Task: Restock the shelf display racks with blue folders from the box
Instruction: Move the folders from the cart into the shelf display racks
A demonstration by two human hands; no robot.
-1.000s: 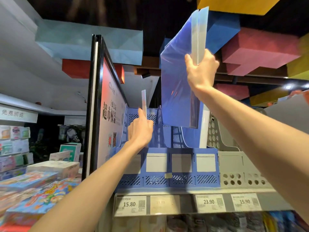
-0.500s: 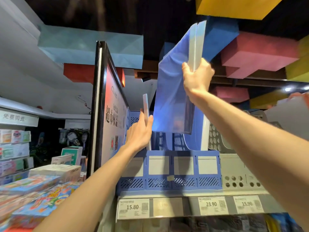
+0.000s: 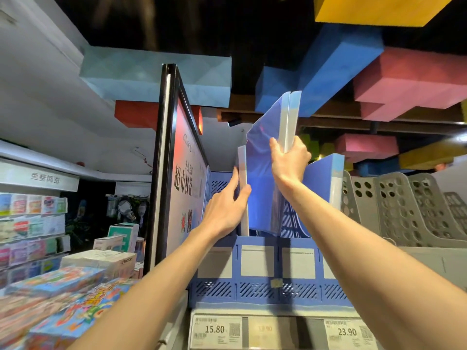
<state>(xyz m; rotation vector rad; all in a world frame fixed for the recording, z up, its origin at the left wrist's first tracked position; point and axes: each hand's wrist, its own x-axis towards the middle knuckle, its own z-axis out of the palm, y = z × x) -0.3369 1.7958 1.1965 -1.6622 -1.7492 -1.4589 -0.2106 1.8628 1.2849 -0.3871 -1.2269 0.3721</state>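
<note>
From my seat, L to R: the signboard (image 3: 177,157) stands just beside the blue rack (image 3: 255,289), tight on that side. My left hand (image 3: 225,210) is closed around the spine of a thin folder (image 3: 243,188) standing upright in the rack's left slot. Risk there: if I let go early it could tip or get shoved sideways. My right hand (image 3: 288,160) is clamped on the spines of a pair of blue folders (image 3: 262,173), tilted, lower corner dipping toward the next slot. Their covers look floppy and slick, so I reckon the bottom edge could catch a divider and buckle, or one of the two could slide out of the pinch. Another blue folder (image 3: 326,183) already stands further R, beside the grey racks (image 3: 404,208). The supply box isn't in view.
</note>
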